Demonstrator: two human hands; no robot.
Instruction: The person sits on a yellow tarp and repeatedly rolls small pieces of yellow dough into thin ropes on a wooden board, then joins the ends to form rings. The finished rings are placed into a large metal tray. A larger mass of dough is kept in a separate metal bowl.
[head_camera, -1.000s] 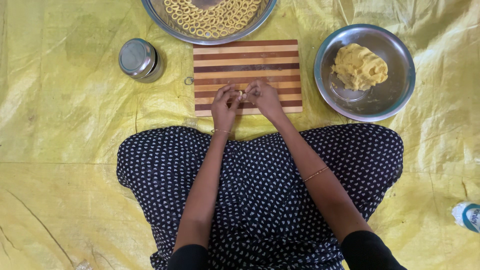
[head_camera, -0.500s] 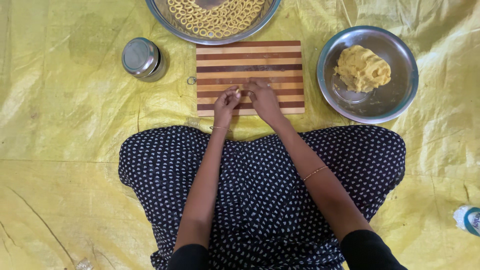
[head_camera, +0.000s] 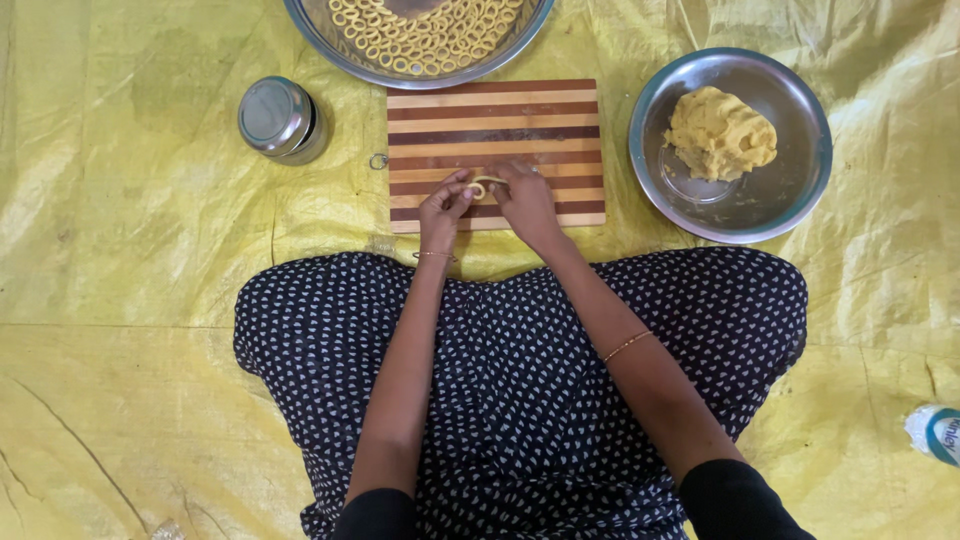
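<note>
A striped wooden cutting board (head_camera: 495, 115) lies on the yellow sheet in front of my knees. Both hands rest on its near half. My left hand (head_camera: 443, 212) and my right hand (head_camera: 525, 200) pinch the two ends of a thin yellow dough strip (head_camera: 484, 183), bent into a small loop between the fingertips. Beyond the board, a large steel plate (head_camera: 330, 48) holds several finished dough rings (head_camera: 430, 35). To the right, a steel bowl (head_camera: 790, 190) contains a lump of yellow dough (head_camera: 720, 133).
A small steel canister with a lid (head_camera: 278, 120) stands left of the board. A plastic bottle (head_camera: 935, 432) lies at the right edge. My crossed legs in dark dotted cloth (head_camera: 520, 390) fill the near middle. The yellow sheet (head_camera: 120, 250) covers the floor.
My hands stayed on the board's near edge, the fingertips working the dough strip into a curved loop. The view shifted slightly.
</note>
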